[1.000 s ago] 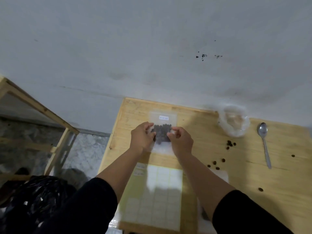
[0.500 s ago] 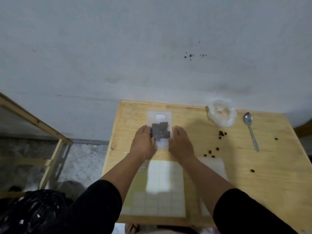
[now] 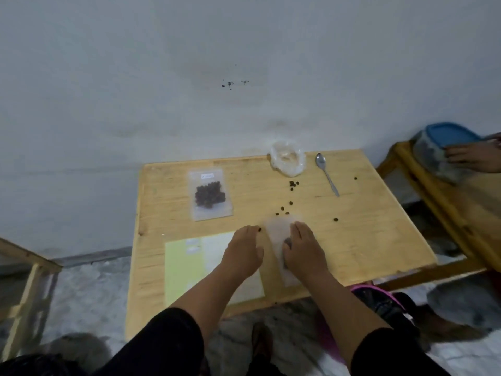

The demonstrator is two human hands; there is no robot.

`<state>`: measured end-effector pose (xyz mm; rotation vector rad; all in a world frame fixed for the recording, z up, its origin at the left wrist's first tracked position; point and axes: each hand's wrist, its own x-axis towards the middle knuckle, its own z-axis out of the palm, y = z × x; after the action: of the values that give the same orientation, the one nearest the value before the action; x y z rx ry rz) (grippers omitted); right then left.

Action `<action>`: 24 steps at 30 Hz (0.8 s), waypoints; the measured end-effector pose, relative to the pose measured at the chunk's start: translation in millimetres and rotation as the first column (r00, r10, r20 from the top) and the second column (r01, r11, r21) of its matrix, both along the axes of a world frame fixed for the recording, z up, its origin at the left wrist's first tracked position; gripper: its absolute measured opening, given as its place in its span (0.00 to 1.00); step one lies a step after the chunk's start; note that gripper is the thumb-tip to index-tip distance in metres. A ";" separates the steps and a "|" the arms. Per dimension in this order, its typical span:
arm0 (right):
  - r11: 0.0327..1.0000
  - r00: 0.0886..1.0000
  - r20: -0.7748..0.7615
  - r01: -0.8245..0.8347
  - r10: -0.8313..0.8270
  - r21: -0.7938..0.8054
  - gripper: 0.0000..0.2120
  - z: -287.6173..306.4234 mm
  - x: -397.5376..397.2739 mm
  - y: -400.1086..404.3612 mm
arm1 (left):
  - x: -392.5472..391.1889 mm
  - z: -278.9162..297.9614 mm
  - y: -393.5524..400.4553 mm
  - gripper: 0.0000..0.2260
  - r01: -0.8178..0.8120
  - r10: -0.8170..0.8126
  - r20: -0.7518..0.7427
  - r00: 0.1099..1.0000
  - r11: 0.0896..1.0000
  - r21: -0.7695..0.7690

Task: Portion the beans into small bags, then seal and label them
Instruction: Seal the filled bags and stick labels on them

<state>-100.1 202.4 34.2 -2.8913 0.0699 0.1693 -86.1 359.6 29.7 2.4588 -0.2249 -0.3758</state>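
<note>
- My left hand [image 3: 242, 252] is palm down near the table's [image 3: 366, 240] front edge, over the label sheet [image 3: 184, 264]; forearm comes up from lower left, black sleeve to the elbow.
- Left fingers are straight and close together, tips pointing away from me, holding nothing. One loose bean [image 3: 259, 229] sits right at the fingertips — can't tell if it touches.
- My right hand [image 3: 305, 249] is palm down just beside the left, on top of an empty clear bag [image 3: 279, 229] that lies flat on the table.
- Right fingers are slightly spread and mostly straight, pressing on the bag. Thumb is at the bag's left side; can't tell if it's tucked under the plastic.
- Filled bag [image 3: 211, 194] lies flat towards the back left of the table, well apart from both hands — dark beans bunched in the middle, small white label [image 3: 207, 175] near its top edge.
- Loose beans [image 3: 293, 183] are scattered between the empty bag and the crumpled plastic bag [image 3: 288, 162] at the back edge.
- Spoon [image 3: 326, 173] lies just right of that crumpled bag, bowl end towards the wall.
- Another person's hand [image 3: 474, 157] rests on a blue-lidded container [image 3: 444, 147] on the next table, far right.
</note>
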 end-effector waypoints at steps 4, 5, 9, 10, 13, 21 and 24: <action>0.987 0.983 -0.126 0.146 -0.136 0.073 0.28 -6.4 -15.9 -30.8 | -9.1 -5.8 -35.0 0.23 -0.001 -0.001 -0.118 0.993 1.000 -0.022; 0.981 0.977 -0.148 0.168 -0.152 0.101 0.27 -8.8 -17.6 -36.8 | -11.1 -6.1 -41.6 0.22 -0.005 0.000 -0.130 0.992 0.999 -0.034; 0.964 0.977 -0.156 0.173 -0.143 0.203 0.23 -13.5 -21.0 -50.5 | -17.3 -9.0 -59.5 0.23 -0.076 0.064 -0.192 0.979 0.996 -0.056; 0.960 0.978 -0.150 0.173 -0.142 0.220 0.23 -13.7 -21.4 -51.8 | -18.0 -10.0 -61.9 0.24 -0.095 0.081 -0.197 0.977 0.994 -0.059; 0.950 0.985 -0.098 0.166 -0.145 0.264 0.21 -14.4 -21.9 -53.6 | -17.6 -9.1 -67.1 0.22 -0.115 0.101 -0.195 0.976 0.992 -0.060; 0.886 0.982 0.087 0.114 -0.170 0.450 0.19 5.1 -10.1 -48.4 | -9.3 2.6 -59.4 0.19 -0.325 0.313 -0.088 0.946 0.919 -0.223; 0.864 0.987 0.058 0.101 -0.148 0.494 0.17 15.2 -0.8 -32.4 | -8.2 9.5 -41.0 0.17 -0.360 0.363 -0.047 0.931 0.885 -0.294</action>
<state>-101.0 170.0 49.4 -2.3710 0.1708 0.0195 -94.3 318.6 39.2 2.1422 0.1662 -0.1530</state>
